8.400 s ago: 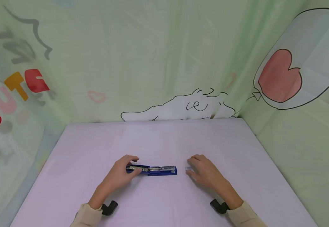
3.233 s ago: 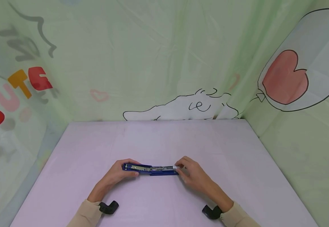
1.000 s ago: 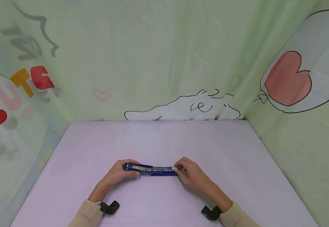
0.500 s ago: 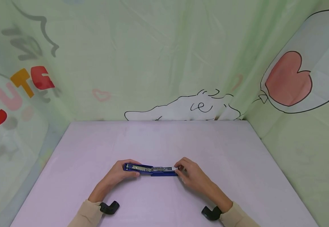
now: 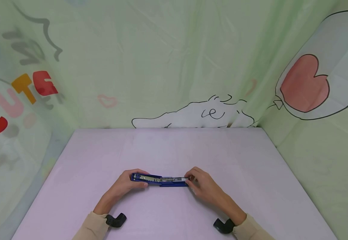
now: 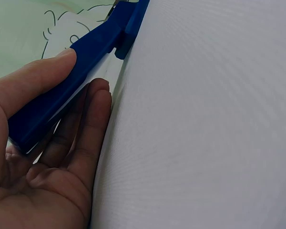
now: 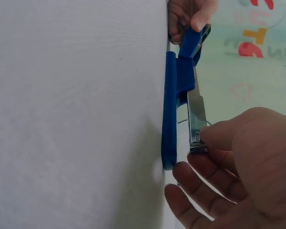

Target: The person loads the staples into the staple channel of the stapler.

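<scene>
A blue stapler (image 5: pixel 174 183) lies across the table, opened out, its base flat and its top cover (image 6: pixel 71 90) tipped back to the left. My left hand (image 5: pixel 126 182) grips that cover, thumb on the near side and fingers behind and under it. At the other end, my right hand (image 5: pixel 205 184) pinches a short silver strip of staples (image 5: pixel 184 179) at the front of the metal magazine (image 7: pixel 197 112). In the right wrist view, the thumb lies against the magazine's tip and the index finger is just below it; the strip is mostly hidden there.
A pale table (image 5: pixel 168 150) carries the stapler, with printed curtains (image 5: pixel 150 66) hanging behind and on both sides. Black wrist mounts (image 5: pixel 116 220) sit at both beige cuffs.
Since the earliest frame, my right hand has come left, bringing the silver strip from beside the stapler onto its magazine. Over the last second the strip has sunk slightly; both hands stay in place.
</scene>
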The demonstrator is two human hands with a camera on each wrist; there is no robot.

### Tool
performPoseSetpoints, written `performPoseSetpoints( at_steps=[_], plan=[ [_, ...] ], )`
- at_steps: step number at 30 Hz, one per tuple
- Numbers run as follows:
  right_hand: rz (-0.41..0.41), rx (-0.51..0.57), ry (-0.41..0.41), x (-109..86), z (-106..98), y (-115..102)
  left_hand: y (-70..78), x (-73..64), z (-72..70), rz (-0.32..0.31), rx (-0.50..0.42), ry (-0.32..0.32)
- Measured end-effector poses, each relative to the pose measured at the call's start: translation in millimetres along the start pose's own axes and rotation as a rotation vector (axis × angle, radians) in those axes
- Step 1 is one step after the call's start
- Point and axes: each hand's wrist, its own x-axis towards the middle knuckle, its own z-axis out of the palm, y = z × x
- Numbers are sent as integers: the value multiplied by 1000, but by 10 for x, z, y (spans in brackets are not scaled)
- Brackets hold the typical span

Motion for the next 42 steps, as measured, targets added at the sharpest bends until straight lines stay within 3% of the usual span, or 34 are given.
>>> performPoseSetpoints(
  at_steps=[16, 26, 42],
  plan=[
    [14, 163, 2, -22, 9, 65, -52, 6, 1, 17, 3, -13],
    [121, 267, -2, -41, 34, 91, -58, 6, -19, 40, -12, -36],
    [193, 280, -36, -50, 27, 98, -79, -6, -37, 68, -4, -40]
  ],
)
